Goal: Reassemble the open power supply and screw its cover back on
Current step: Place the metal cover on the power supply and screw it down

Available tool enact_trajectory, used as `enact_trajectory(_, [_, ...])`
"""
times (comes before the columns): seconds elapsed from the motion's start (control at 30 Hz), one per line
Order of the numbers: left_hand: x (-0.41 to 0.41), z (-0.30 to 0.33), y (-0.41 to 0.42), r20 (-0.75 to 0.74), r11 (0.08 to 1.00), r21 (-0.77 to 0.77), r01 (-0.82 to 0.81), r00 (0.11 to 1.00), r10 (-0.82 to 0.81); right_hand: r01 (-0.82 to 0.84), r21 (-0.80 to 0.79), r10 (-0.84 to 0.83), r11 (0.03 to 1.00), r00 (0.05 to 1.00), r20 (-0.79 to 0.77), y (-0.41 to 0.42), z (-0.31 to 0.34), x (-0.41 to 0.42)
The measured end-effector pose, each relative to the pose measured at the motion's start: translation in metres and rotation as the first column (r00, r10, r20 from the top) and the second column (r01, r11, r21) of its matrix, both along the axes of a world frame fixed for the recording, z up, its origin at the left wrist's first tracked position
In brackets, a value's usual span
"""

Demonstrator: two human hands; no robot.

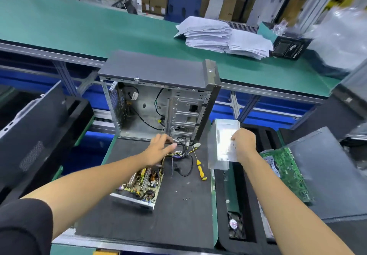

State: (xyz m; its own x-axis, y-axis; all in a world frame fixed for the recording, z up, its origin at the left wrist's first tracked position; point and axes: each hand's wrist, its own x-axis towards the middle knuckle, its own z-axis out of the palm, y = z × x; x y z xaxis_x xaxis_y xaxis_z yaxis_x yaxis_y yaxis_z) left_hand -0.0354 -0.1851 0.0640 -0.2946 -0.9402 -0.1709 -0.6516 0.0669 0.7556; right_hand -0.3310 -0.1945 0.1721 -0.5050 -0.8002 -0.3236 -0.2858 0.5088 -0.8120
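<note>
Tabletop carries the open power supply, lying behind the left hand and well left of the right hand. Its long axis runs diagonally toward the cables, over which the left hand's loosely spread fingers reach. The right hand grips the metal cover, which likely must travel leftward. Beside the cables lies a yellow screwdriver; loose screws sit nearer the person.

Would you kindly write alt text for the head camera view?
A person's right hand grips a metal power supply cover while the left hand reaches among cables before an open computer case. The open power supply and a yellow screwdriver lie nearby.
</note>
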Motion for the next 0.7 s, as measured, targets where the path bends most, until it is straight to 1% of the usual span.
enact_trajectory(0.03, [-0.001,0.007,0.003,-0.065,0.999,0.044,-0.016,0.998,0.019,0.005,-0.039,-0.003,0.999,0.998,0.062,-0.001,0.006,0.006])
enact_trajectory(0.07, [-0.003,0.015,0.006,-0.159,0.993,0.116,-0.034,0.986,0.052,0.075,-0.021,-0.069,0.997,0.972,0.223,0.002,0.011,0.014])
enact_trajectory(0.1, [-0.005,0.023,0.009,-0.278,0.976,0.214,-0.047,0.955,0.106,0.082,0.014,-0.082,0.997,0.929,0.361,0.004,0.010,0.021])
enact_trajectory(0.13, [-0.006,0.027,0.013,-0.391,0.946,0.321,-0.049,0.903,0.179,0.060,0.039,-0.072,0.997,0.881,0.468,0.008,0.009,0.034])
enact_trajectory(0.17, [-0.006,0.028,0.016,-0.482,0.909,0.416,-0.028,0.840,0.247,0.018,0.046,-0.040,0.999,0.846,0.532,0.012,0.005,0.047])
enact_trajectory(0.23, [0.007,0.024,0.024,-0.614,0.856,0.513,0.070,0.726,0.309,-0.027,0.066,-0.021,0.997,0.767,0.641,0.021,-0.006,0.077])
enact_trajectory(0.3, [0.027,0.015,0.036,-0.649,0.814,0.575,0.080,0.650,0.395,-0.052,0.089,-0.026,0.995,0.714,0.700,0.032,-0.024,0.101])
enact_trajectory(0.37, [0.054,0.006,0.047,-0.651,0.785,0.619,0.032,0.581,0.489,-0.064,0.111,-0.035,0.992,0.696,0.717,0.039,-0.042,0.123])
enact_trajectory(0.47, [0.097,-0.004,0.056,-0.679,0.808,0.589,-0.010,0.536,0.501,-0.033,0.123,-0.074,0.992,0.632,0.771,0.045,-0.064,0.158])
enact_trajectory(0.5, [0.108,-0.006,0.056,-0.685,0.810,0.586,-0.020,0.522,0.509,-0.047,0.119,-0.063,0.992,0.627,0.776,0.047,-0.068,0.171])
enact_trajectory(0.53, [0.117,-0.006,0.056,-0.683,0.810,0.584,-0.041,0.514,0.519,-0.059,0.109,-0.049,0.992,0.627,0.778,0.049,-0.072,0.183])
enact_trajectory(0.6, [0.130,-0.010,0.055,-0.661,0.806,0.584,-0.096,0.521,0.540,-0.085,0.083,-0.006,0.993,0.658,0.753,0.055,-0.075,0.201])
enact_trajectory(0.7, [0.142,-0.016,0.059,-0.627,0.807,0.578,-0.124,0.566,0.536,-0.187,0.040,0.108,0.981,0.713,0.693,0.066,-0.082,0.221])
